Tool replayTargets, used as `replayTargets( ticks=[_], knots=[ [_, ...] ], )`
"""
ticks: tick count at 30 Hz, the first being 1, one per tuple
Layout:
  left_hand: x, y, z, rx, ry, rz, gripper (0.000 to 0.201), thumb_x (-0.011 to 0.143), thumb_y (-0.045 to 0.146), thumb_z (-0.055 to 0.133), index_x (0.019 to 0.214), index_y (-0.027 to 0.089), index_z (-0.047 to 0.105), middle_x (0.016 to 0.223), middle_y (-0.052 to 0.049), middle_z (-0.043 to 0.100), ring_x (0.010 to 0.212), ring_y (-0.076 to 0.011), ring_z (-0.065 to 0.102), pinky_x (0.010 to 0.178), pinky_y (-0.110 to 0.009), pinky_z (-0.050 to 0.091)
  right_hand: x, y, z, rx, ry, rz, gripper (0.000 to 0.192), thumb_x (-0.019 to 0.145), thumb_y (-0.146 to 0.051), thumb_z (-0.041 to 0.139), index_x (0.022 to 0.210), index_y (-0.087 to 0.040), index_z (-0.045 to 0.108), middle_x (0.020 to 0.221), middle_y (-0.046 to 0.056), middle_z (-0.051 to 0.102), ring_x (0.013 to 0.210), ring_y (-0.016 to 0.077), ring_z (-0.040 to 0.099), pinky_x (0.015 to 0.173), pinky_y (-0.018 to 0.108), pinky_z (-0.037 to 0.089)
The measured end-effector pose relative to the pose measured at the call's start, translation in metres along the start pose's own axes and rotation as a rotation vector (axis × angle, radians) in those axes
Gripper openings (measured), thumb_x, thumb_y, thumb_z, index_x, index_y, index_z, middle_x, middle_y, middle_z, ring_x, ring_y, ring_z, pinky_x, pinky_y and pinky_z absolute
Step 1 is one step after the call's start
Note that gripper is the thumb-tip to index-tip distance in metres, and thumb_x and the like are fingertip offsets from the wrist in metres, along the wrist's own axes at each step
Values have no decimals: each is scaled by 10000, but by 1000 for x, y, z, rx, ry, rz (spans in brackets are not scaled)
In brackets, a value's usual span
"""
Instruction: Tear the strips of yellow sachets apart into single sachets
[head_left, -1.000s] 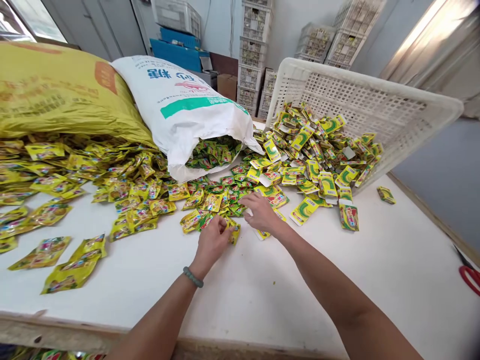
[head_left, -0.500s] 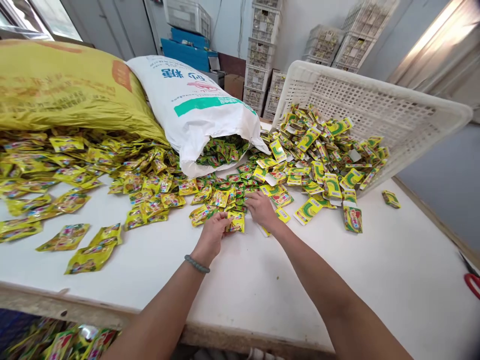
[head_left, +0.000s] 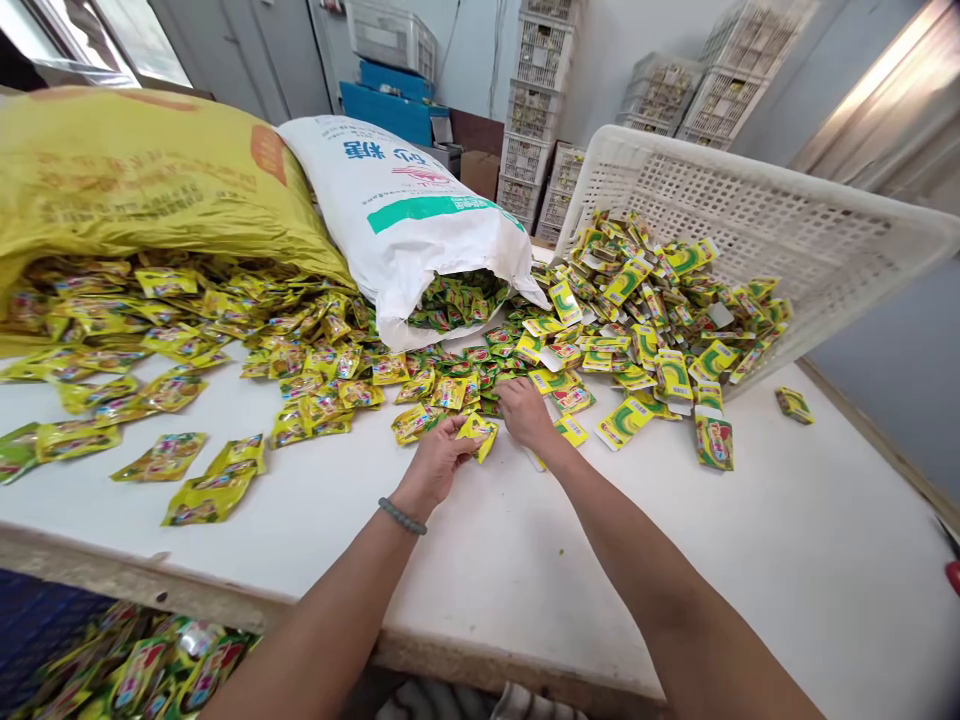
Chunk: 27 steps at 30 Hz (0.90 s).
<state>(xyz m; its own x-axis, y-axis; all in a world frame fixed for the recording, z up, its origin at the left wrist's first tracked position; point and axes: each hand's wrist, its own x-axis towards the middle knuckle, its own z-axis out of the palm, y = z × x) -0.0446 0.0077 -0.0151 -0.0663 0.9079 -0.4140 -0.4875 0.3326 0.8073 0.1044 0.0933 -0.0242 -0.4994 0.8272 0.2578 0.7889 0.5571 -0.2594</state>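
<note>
Since the earlier frame, the one yellow sachet [head_left: 478, 437] held in the left hand [head_left: 439, 460] has been turned from a near-square position to a slanted one, and the whole scene has been shifted rightward by a turn of the view. One sachet is counted in the left hand; it is pinched between thumb and fingers at its left side, in front of the sachet pile. The right hand [head_left: 529, 412] is placed just beside it, fingers curled at the edge of the green sachets [head_left: 504, 345]; whether anything is gripped there cannot be told. One bracelet [head_left: 402, 516] is worn on the left wrist. Two sacks are noted on the white table [head_left: 487, 580]: one yellow sack [head_left: 150, 190], with yellow sachets spread before it, and one white sack [head_left: 420, 200], with green sachets seen in its open mouth. One large white crate [head_left: 720, 200] is tipped on its side, and small cartons [head_left: 637, 280] are spilled from it, too heaped to be counted. One lone carton [head_left: 793, 405] is set apart to the right. Below the table edge, at lower left, more sachets [head_left: 157, 670] are now shown more fully than before.
</note>
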Motion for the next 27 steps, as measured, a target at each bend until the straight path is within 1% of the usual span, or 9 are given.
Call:
replayTargets(
  ticks=[5, 8, 10, 13, 16, 20, 23, 25, 27],
  knots=[
    [0, 2, -1, 106, 29, 32, 586, 428, 225, 840, 959, 166, 598, 730, 21, 663, 591, -107, 565, 560, -211, 415, -17, -4, -16, 449, 225, 246, 211, 900, -283, 443, 985, -204, 619, 822, 44, 649, 758, 189, 564, 711, 309, 440],
    [-3, -1, 3, 159, -63, 4, 598, 462, 249, 820, 1000, 169, 572, 746, 6, 668, 586, -131, 596, 602, -261, 485, -43, -8, -27, 861, 231, 396, 219, 846, -416, 505, 867, -211, 579, 712, -1, 601, 638, 151, 537, 590, 266, 424],
    [-8, -4, 8, 208, -162, -10, 588, 475, 224, 800, 1007, 174, 553, 746, 1, 664, 586, -147, 610, 620, -296, 516, -62, -13, -32, 1035, 190, 474, 268, 792, -472, 569, 828, -207, 568, 694, -7, 598, 599, 135, 523, 537, 246, 405],
    [-16, -8, 16, 213, -323, -29, 539, 511, 199, 740, 1007, 177, 529, 763, -3, 659, 626, -151, 622, 634, -292, 520, -86, -19, -32, 1056, 170, 524, 274, 765, -473, 600, 807, -204, 573, 690, -6, 597, 587, 131, 516, 526, 246, 401],
    [-21, -12, 21, 173, -444, -51, 479, 558, 233, 705, 1000, 174, 530, 833, -23, 663, 701, -153, 625, 653, -274, 505, -102, -23, -27, 969, 232, 530, 217, 790, -425, 574, 795, -208, 570, 692, -6, 589, 622, 143, 528, 573, 263, 423],
    [-21, -17, 22, 258, -434, 0, 449, 598, 283, 766, 969, 175, 538, 733, 11, 618, 672, -135, 580, 645, -257, 469, -112, -25, -24, 837, 284, 570, 202, 828, -406, 540, 790, -210, 574, 636, -26, 525, 581, 131, 469, 553, 259, 394],
    [-19, -20, 22, 309, -402, 75, 515, 605, 260, 798, 1040, 188, 530, 573, 83, 509, 572, -102, 507, 609, -224, 406, -113, -25, -28, 930, 299, 649, 280, 797, -463, 596, 870, -193, 596, 746, 0, 586, 670, 138, 529, 613, 264, 449],
    [-18, -21, 22, 309, -408, 90, 579, 618, 254, 803, 1120, 201, 521, 526, 111, 445, 541, -93, 475, 591, -211, 371, -113, -25, -32, 1020, 266, 705, 395, 725, -495, 684, 953, -181, 607, 878, 28, 631, 750, 147, 570, 660, 270, 477],
    [-18, -22, 24, 299, -417, 68, 589, 597, 262, 825, 1107, 197, 538, 537, 106, 467, 551, -96, 486, 596, -211, 368, -113, -24, -35, 1105, 162, 727, 437, 653, -497, 749, 915, -170, 622, 865, 30, 649, 723, 142, 575, 639, 266, 473]
  ],
)
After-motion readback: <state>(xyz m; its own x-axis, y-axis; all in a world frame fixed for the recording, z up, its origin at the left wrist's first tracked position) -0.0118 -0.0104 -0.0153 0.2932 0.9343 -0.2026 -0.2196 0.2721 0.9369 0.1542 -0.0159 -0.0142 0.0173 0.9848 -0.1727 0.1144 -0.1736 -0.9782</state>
